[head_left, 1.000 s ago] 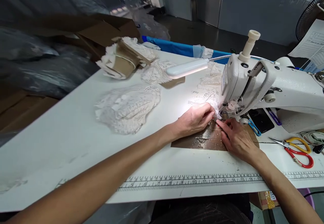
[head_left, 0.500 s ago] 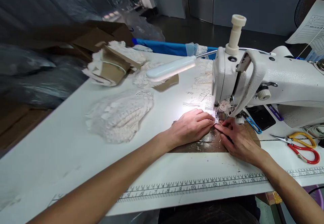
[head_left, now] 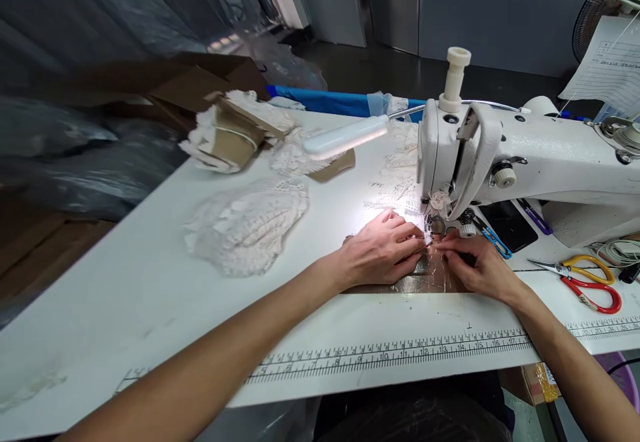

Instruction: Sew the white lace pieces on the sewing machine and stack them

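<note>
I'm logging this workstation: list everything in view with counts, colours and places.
Sewing machine: one, white, right
Table: one, white, centre
Printed ruler: one, black, front edge
Lamp: one, white, centre
Lace: several pieces, white, mid-table
Bundle: one, brown-white, far left
Mat: one, brown, under hands
Scissors: one pair, red and yellow, right
Phone: one, black, beside machine
Slim tools: two, blue, purple, by phone
Paper: one, white, upper right
Fan: one, dark, upper right
Cord coil: one, pale, far right
Cardboard boxes: several, brown, mostly left
Plastic: uncountable, grey, left
Container: one, purple, lower right
Cloth: one, blue, behind table
Left hand: one, over mat
Right hand: one, over mat
</note>
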`<state>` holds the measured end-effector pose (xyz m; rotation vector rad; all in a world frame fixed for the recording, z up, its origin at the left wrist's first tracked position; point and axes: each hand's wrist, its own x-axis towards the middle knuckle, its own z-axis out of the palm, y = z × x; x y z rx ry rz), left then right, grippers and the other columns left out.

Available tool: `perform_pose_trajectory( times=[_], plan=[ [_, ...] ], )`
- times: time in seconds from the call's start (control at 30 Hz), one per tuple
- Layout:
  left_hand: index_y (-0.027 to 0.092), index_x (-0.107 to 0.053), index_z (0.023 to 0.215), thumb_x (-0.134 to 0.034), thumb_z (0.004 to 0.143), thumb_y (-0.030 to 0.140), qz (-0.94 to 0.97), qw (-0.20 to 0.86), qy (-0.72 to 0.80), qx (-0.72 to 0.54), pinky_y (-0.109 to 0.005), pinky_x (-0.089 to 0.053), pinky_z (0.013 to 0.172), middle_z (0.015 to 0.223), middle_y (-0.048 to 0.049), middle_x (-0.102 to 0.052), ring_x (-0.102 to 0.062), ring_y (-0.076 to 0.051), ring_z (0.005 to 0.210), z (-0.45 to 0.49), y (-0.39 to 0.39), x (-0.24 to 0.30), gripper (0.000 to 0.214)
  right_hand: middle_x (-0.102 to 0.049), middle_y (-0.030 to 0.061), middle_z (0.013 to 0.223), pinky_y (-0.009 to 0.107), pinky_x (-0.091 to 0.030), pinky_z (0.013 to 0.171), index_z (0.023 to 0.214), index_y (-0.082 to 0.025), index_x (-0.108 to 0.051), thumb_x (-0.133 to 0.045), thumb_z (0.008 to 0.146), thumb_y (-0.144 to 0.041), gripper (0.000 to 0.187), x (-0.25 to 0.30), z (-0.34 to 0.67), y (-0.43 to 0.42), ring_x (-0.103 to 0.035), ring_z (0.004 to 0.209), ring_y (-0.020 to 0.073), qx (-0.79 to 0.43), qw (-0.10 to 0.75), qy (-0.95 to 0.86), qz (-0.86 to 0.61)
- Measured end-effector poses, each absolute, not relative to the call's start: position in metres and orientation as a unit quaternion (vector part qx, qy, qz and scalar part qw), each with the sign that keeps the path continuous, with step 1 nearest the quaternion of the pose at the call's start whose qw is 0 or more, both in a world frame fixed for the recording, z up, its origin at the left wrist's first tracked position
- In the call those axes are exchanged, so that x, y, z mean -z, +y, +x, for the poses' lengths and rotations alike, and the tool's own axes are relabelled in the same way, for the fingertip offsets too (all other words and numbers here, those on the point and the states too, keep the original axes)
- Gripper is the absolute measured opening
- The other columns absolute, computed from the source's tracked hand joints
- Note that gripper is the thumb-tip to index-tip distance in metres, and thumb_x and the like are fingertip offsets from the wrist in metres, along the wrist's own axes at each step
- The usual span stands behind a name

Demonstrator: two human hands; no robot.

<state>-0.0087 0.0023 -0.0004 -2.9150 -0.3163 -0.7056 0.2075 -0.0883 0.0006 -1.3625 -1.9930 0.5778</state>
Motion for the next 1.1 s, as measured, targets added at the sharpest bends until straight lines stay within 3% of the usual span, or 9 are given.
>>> perform_pose_trajectory(
  times=[0.13, 0.27, 0.4, 0.6, 0.73, 0.93, 1.1],
  plan=[
    [0.017, -0.065, 0.096, -0.044, 0.098, 0.021, -0.962, 0.071, -0.087, 0.248, -0.035, -0.046, 0.072, 0.097, -0.0058, -0.070, -0.058, -0.015, 0.073, -0.011, 0.001, -0.002, 0.021, -0.064, 0.0047, 0.087, 0.030, -0.053, 0.072, 0.091, -0.021, -0.072, -0.048, 0.089, -0.024, 0.025, -0.006, 0.219, -0.082, -0.062, 0.079, 0.0176, -0.157, 0.427, -0.696, -0.555],
    [0.015, -0.063, 0.096, -0.046, 0.096, 0.018, -0.959, 0.041, -0.072, 0.273, -0.036, -0.048, 0.075, 0.100, -0.0073, -0.069, -0.061, -0.016, 0.078, -0.017, 0.003, -0.005, 0.016, -0.066, 0.0073, 0.093, 0.034, -0.053, 0.076, 0.092, -0.020, -0.072, -0.047, 0.087, -0.026, 0.026, -0.012, 0.234, -0.082, -0.063, 0.084, 0.0202, -0.071, 0.436, -0.667, -0.599],
    [0.013, -0.063, 0.095, -0.044, 0.096, 0.015, -0.973, 0.012, -0.045, 0.228, -0.032, -0.051, 0.075, 0.098, -0.0101, -0.068, -0.061, -0.017, 0.081, -0.021, 0.004, -0.009, 0.020, -0.065, 0.0095, 0.098, 0.036, -0.054, 0.076, 0.105, -0.020, -0.072, -0.047, 0.090, -0.033, 0.032, -0.013, 0.253, -0.093, -0.063, 0.085, 0.0230, 0.000, 0.360, -0.669, -0.651],
    [0.014, -0.065, 0.096, -0.034, 0.095, 0.002, -0.979, 0.035, -0.028, 0.199, -0.026, -0.052, 0.072, 0.107, -0.0093, -0.068, -0.060, -0.015, 0.082, -0.021, 0.008, -0.002, 0.034, -0.062, 0.0145, 0.097, 0.035, -0.052, 0.067, 0.114, -0.014, -0.071, -0.042, 0.098, -0.037, 0.040, 0.000, 0.266, -0.107, -0.060, 0.082, 0.0254, 0.100, 0.174, -0.723, -0.661],
    [0.015, -0.065, 0.096, -0.038, 0.098, 0.009, -0.970, 0.039, -0.032, 0.237, -0.029, -0.052, 0.073, 0.104, -0.0078, -0.070, -0.061, -0.015, 0.080, -0.019, 0.007, 0.000, 0.028, -0.061, 0.0145, 0.100, 0.036, -0.052, 0.069, 0.109, -0.017, -0.073, -0.042, 0.099, -0.030, 0.035, 0.001, 0.260, -0.105, -0.059, 0.084, 0.0256, 0.149, 0.149, -0.724, -0.657],
    [0.014, -0.061, 0.089, -0.044, 0.096, 0.020, -0.953, 0.025, -0.098, 0.287, -0.033, -0.052, 0.069, 0.086, -0.0072, -0.066, -0.059, -0.017, 0.073, -0.018, 0.003, -0.004, 0.019, -0.063, 0.0117, 0.104, 0.034, -0.056, 0.075, 0.114, -0.018, -0.070, -0.044, 0.096, -0.021, 0.032, -0.004, 0.229, -0.107, -0.063, 0.085, 0.0218, 0.037, 0.222, -0.778, -0.586],
    [0.015, -0.061, 0.088, -0.038, 0.101, 0.023, -0.958, -0.033, -0.112, 0.262, -0.028, -0.053, 0.069, 0.089, -0.0064, -0.066, -0.062, -0.015, 0.077, -0.016, 0.009, 0.003, 0.028, -0.064, 0.0127, 0.100, 0.038, -0.056, 0.078, 0.115, -0.018, -0.070, -0.048, 0.094, -0.019, 0.030, 0.000, 0.202, -0.098, -0.062, 0.088, 0.0251, 0.007, 0.190, -0.830, -0.525]
  ],
)
